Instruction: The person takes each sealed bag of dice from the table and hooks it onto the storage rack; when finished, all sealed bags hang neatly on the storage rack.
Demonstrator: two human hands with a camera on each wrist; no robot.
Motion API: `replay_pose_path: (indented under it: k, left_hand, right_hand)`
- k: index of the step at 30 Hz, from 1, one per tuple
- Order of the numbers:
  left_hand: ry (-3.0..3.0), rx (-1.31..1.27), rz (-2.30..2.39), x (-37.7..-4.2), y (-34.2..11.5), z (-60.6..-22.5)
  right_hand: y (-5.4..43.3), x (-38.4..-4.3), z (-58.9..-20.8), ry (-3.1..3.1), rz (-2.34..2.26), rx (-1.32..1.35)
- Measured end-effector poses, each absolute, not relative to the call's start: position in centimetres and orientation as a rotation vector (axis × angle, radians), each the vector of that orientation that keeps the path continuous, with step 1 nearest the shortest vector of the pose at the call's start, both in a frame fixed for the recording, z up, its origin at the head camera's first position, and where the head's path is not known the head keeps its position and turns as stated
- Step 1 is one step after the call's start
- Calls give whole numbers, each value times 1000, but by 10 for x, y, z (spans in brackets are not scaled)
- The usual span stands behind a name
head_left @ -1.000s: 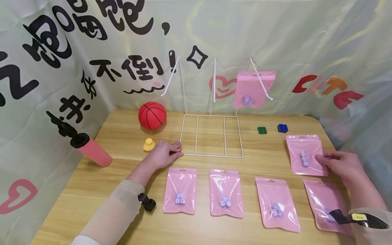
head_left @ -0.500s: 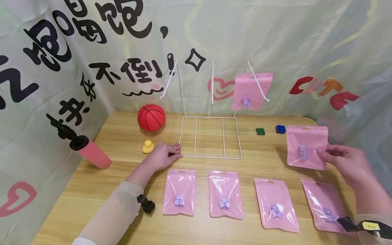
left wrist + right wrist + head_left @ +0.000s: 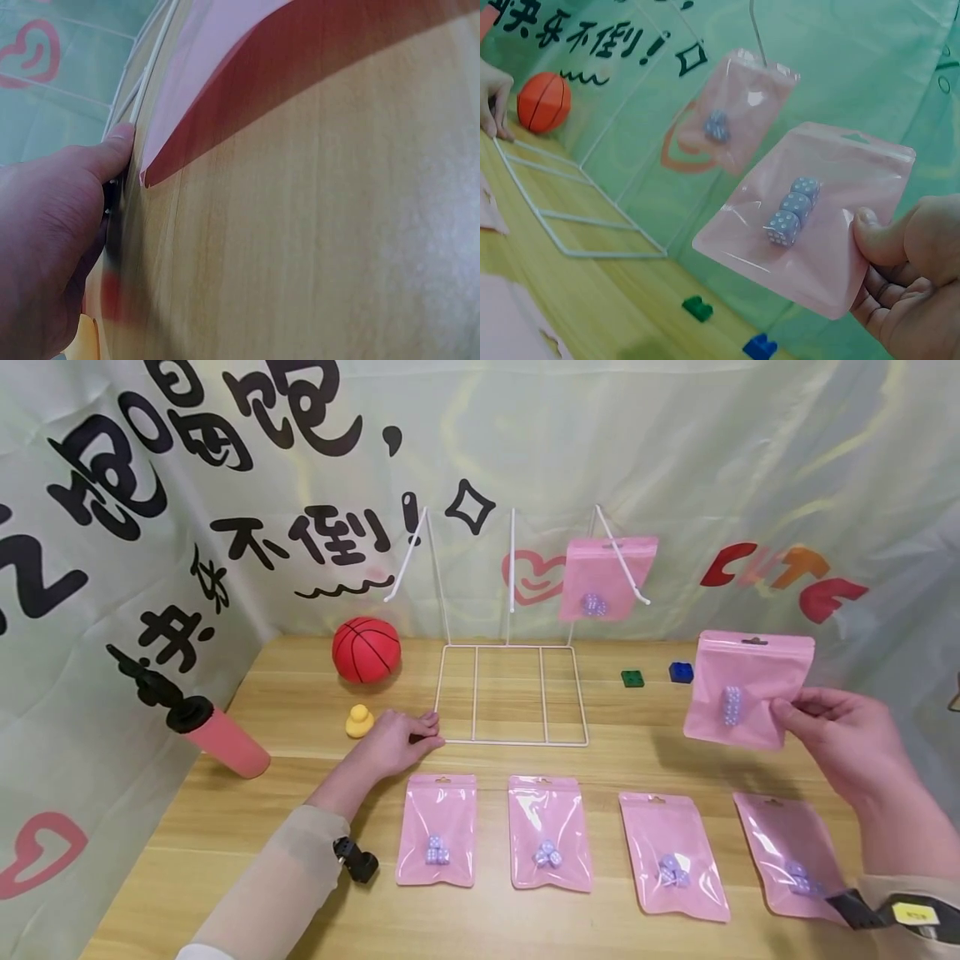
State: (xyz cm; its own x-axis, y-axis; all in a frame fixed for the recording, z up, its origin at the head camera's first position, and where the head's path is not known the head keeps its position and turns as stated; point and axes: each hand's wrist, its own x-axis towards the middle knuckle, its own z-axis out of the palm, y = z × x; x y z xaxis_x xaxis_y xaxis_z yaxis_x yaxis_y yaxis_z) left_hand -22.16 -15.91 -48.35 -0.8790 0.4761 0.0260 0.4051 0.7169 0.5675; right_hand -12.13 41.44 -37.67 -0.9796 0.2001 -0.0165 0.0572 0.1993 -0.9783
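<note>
The right hand [image 3: 851, 739] pinched a glossy pink plastic zip bag [image 3: 746, 677] low on its right edge, thumb in front, fingers behind. From my end I saw the bag raised off the pale wooden table [image 3: 510, 927], lying leftward of the grip, long axis up-and-down with a tilt, hang hole [image 3: 754, 641] on top. That hole sat right of, and well apart from, the slanting right prong [image 3: 622, 557] of the white wire rack [image 3: 517, 743]. The right hand was the near one for this bag; the left hand [image 3: 397, 743] was well apart from it, thumb and fingers pinching the rack's near left corner.

Contents: the right wrist view gave me three pale purple dice with white dots [image 3: 793, 214], stacked in a line along the bag's length. A matching pink bag [image 3: 581, 568] hung on the right prong, dice near its bottom. Four more pink bags [image 3: 437, 806] lay flat in a row, dice in each; I couldn't count them all.
</note>
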Motion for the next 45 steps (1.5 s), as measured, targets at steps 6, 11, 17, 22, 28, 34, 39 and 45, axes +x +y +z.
replay_pose_path:
  k: [6,11,17,22,28,34,39,45]
  left_hand:
    - [2796,721,890,-221,-160,-483]
    - [2802,727,901,-221,-160,-483]
    - [2810,732,879,-221,-160,-483]
    - [2817,749,852,-220,-159,-482]
    - [2806,734,862,-220,-158,-482]
    - [2810,727,859,-219,-161,-482]
    - [2807,716,858,-219,-161,-481]
    - [2806,726,875,-219,-160,-482]
  right_hand:
    - [400,-120,-363,-2069,2146,-85]
    - [386,-120,-354,-1941,2257,45]
    - [368,-121,-344,-1870,2299,177]
    - [356,-120,-335,-1881,2313,201]
    - [344,-122,-329,-1862,2346,283]
    - [328,-126,-324,-1875,2326,335]
    - [311,-131,-323,-1878,2314,407]
    - [297,-138,-325,-1901,2304,436]
